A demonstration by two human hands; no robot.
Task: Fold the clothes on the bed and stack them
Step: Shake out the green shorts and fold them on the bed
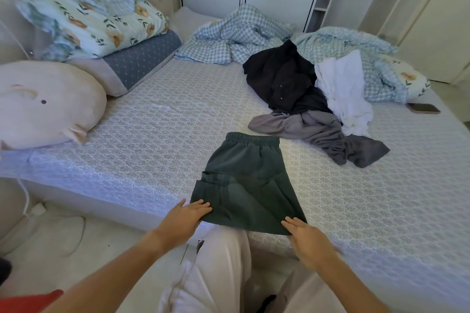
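While green shorts (245,180) lie flat on bed (157,140), left hand (187,216) and right hand (305,236) press hem, fingers straight.

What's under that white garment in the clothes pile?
The white garment lies partly over the black garment and grey garment. Beyond it sits the checked quilt. Anything beneath its middle is covered.

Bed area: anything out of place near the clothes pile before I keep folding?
A phone lies on the bed just right of the unfolded pile, beside the white garment. It isn't laundry and could get swept up. Otherwise nothing stands out.
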